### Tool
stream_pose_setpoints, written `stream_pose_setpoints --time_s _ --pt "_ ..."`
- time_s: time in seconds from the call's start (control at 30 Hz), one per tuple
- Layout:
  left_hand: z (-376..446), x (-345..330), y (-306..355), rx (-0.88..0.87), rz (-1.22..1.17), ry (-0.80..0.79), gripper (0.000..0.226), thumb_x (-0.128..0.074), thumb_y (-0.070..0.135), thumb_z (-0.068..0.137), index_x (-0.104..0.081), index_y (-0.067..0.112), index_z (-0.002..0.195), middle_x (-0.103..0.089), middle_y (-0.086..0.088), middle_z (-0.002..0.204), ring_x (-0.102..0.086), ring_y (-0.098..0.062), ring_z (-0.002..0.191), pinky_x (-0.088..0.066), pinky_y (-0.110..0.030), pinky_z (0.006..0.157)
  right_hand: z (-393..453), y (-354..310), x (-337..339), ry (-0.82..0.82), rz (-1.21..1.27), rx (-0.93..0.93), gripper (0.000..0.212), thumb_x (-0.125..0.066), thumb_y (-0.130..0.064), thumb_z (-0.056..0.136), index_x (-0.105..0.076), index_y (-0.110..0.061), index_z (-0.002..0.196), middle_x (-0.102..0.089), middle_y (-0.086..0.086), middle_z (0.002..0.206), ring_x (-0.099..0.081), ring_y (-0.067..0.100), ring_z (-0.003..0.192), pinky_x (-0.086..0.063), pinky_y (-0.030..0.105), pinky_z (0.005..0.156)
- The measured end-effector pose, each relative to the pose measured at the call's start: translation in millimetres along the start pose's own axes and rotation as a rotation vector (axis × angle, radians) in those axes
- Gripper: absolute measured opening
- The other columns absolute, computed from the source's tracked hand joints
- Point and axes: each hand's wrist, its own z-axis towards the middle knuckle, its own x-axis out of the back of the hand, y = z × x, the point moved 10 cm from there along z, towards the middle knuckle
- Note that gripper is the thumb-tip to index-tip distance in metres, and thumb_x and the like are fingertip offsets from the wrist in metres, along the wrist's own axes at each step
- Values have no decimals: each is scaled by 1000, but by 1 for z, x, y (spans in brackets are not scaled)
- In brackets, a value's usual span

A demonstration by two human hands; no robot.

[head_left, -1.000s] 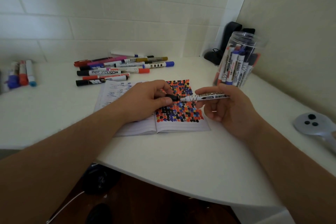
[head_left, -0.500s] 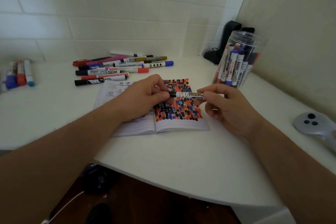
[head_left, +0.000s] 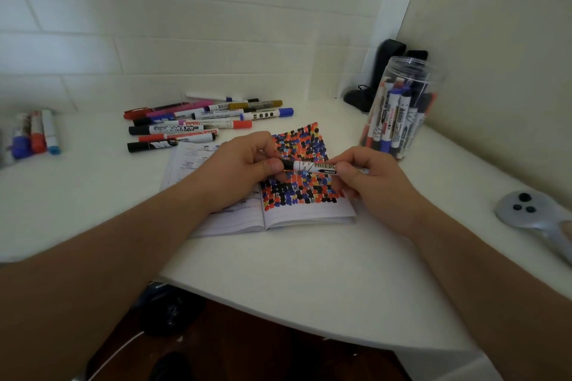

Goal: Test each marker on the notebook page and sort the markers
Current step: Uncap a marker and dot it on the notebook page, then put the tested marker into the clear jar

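Observation:
A white whiteboard marker (head_left: 312, 166) with a black cap lies level above the open notebook (head_left: 297, 213). My left hand (head_left: 244, 170) pinches its black cap end. My right hand (head_left: 368, 179) grips the barrel, hiding its far end. The notebook's right page is covered with red, blue and black dabs. A row of several markers (head_left: 198, 125) lies on the table behind the notebook. A clear plastic jar (head_left: 402, 108) at the right holds several more markers upright.
Three short markers (head_left: 37, 136) lie at the far left by the wall. A grey controller (head_left: 526, 210) rests at the right edge. Black objects (head_left: 380, 77) stand in the corner behind the jar. The white table's curved front edge (head_left: 278, 315) is near me.
My right hand has slid left along the marker's barrel toward my left hand. The marker sits a little lower over the page, and the cap end is now fully between my left fingers.

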Motion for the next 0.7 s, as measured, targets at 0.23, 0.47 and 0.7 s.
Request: stream_pose_setpoints --time_s 0.23,0.47,0.7 --pt "4 -5 -2 6 119 -47 7 -64 36 99 -67 40 104 -75 25 95 -67 8 94 -51 -31 92 -12 -8 -19 -260 -111 -85 20 -70 -11 94 -69 -23 109 -75 0 73 -62 16 60 -52 30 63" --pt "1 -5 -3 42 134 -47 39 -33 62 102 -67 45 114 -71 32 106 -61 11 104 -49 -31 102 -2 -17 52 -40 243 -97 100 -56 8 81 -27 -54 153 -66 28 91 -46 27 62 -37 36 52" --pt "-1 -6 -4 42 115 -46 47 -34 68 92 -71 43 108 -72 27 105 -63 7 104 -50 -32 102 37 -103 174 416 141 138 64 -53 16 86 -38 -26 132 -53 19 75 -45 17 44 -35 26 40"
